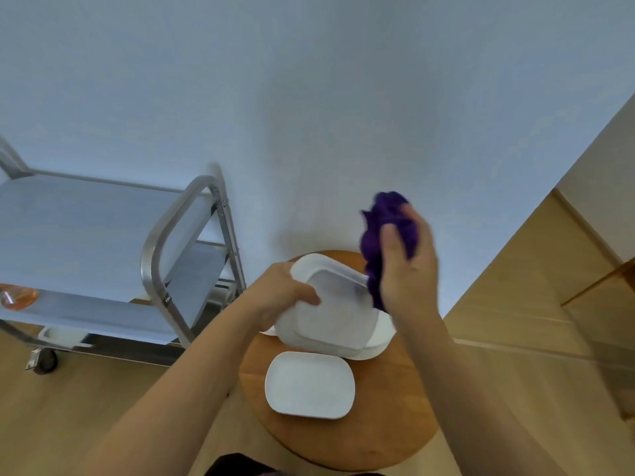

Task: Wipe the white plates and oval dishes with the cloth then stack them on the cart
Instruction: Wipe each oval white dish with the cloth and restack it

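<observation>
Held dish: a white rounded-rectangular ceramic dish point(330, 304), tilted with its underside facing the camera, raised above the round wooden tabletop point(388, 420).
Left hand: the left hand point(285, 293) grips the held dish at its left edge, thumb across the underside and fingers point(266, 324) curled behind the rim.
Cloth: a crumpled purple cloth point(385, 242) touches the right edge of the held dish.
Right hand: the right hand point(409, 266) clutches the purple cloth, fingers closed around the bunched fabric, back of the hand toward the camera.
Second dish: a white rounded-rectangular dish point(309, 388) lies flat on the tabletop, nearer the person and just below the held one.
Other plates: the rim of more white crockery point(383, 333) shows on the tabletop behind the held dish; how many pieces cannot be told.
Cart: a stainless-steel wheeled cart point(103, 235) with a looped handle stands left of the tabletop, well apart from the dishes.
On the cart: an orange translucent object point(17, 295) sits at the left edge of the top shelf; what it is cannot be told.
Surroundings: pale wall point(309, 97) behind, light wooden floor point(68, 407) below.
</observation>
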